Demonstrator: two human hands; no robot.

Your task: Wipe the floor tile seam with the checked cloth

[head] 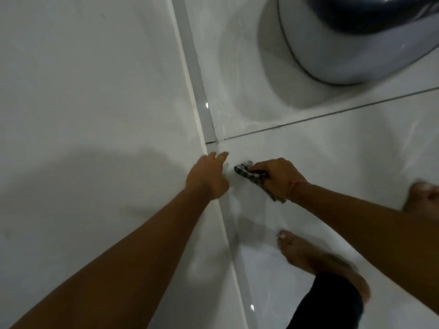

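My right hand (276,178) grips a bunched dark checked cloth (249,174) and presses it on the white floor tile, just below the dark tile seam (320,118) that runs from the wall base up to the right. One tail of the cloth hangs out under my wrist. My left hand (210,175) is flat with fingers spread, resting against the base of the wall beside the cloth, a little below where the seam meets the grey skirting strip (197,74).
A white wall (83,79) fills the left side. A large white and grey rounded fixture (351,43) stands on the floor at the top right. My bare feet (318,260) stand on the glossy tiles at the lower right.
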